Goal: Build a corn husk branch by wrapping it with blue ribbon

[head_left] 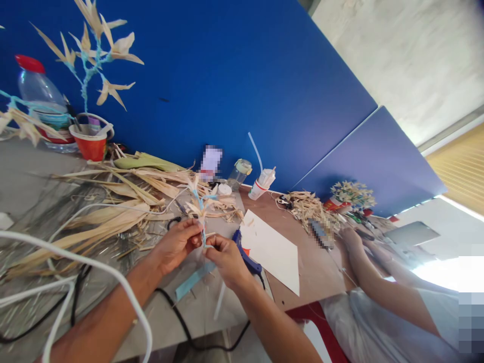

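Observation:
Between my two hands stands a small corn-husk flower sprig [201,204] with pale petals and a stem wrapped in light blue. My left hand [178,245] pinches the stem just below the husk petals. Lower down, the fingers of my right hand [228,259] close on the blue-wrapped end of the same stem. A light blue strip [194,281] lies on the table under my hands. Just beyond my right hand rests a blue glue gun [245,256] with an orange part showing. Dried corn husks [109,227] are spread to the left of my left hand.
White cables [124,287] and a black cord [177,312] loop across the front left. A finished husk branch [91,70] rises from a red cup [91,143] beside a bottle [43,96]. White paper [270,252] lies right. Another person's arm [389,290] rests at far right.

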A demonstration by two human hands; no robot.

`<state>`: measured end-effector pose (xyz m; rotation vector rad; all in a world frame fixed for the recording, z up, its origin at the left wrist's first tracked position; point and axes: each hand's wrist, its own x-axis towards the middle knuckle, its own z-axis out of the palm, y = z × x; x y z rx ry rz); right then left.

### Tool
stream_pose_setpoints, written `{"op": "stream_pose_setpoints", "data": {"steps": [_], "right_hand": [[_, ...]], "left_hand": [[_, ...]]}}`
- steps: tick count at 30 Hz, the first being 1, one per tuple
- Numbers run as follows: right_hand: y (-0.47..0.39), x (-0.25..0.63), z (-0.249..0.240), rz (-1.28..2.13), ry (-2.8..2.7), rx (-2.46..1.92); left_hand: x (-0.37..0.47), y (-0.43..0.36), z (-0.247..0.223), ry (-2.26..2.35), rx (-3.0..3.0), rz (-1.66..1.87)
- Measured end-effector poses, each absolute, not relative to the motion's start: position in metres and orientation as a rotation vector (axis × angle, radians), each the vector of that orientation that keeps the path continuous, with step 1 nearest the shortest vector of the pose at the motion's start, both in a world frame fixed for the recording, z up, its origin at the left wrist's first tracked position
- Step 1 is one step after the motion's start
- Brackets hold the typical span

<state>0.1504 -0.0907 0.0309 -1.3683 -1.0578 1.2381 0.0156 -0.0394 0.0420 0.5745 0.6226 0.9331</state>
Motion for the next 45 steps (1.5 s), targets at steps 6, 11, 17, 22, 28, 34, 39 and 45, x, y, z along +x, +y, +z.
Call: {"op": "stream_pose_setpoints", "data": {"steps": [6, 11, 17, 22, 28, 34, 39, 45], "right_hand": [[-0.089, 0.149, 0.024, 1.391, -0.882, -1.3], [-0.088, 0.148, 0.025, 1.479, -0.751, -1.188], [-0.084, 0.15, 0.031, 1.464, -0.658, -1.158], [-0.084, 0.153, 0.032, 1.409, -0.702, -1.166], [-0.084, 0.153, 0.034, 1.342, -0.8, -1.21], [-0.084, 0.152, 0.038, 1.306, -0.835, -1.254], [-0.083, 0.15, 0.037, 1.257, -0.88, -1.304], [-0.083, 0.149, 0.034, 1.272, -0.898, -1.334]], "left_hand": [[0.014, -0.039, 0.041, 0.582, 0.589, 0.942], [0.016, -0.043, 0.043, 0.615, 0.614, 0.968], [0.024, -0.046, 0.041, 0.732, 0.81, 0.999], [0.021, -0.041, 0.035, 0.746, 0.797, 0.985], [0.018, -0.037, 0.032, 0.618, 0.742, 0.889], [0.019, -0.04, 0.033, 0.601, 0.749, 0.919], [0.023, -0.042, 0.032, 0.655, 0.815, 0.918], [0.024, -0.042, 0.033, 0.747, 0.886, 0.987]]}}
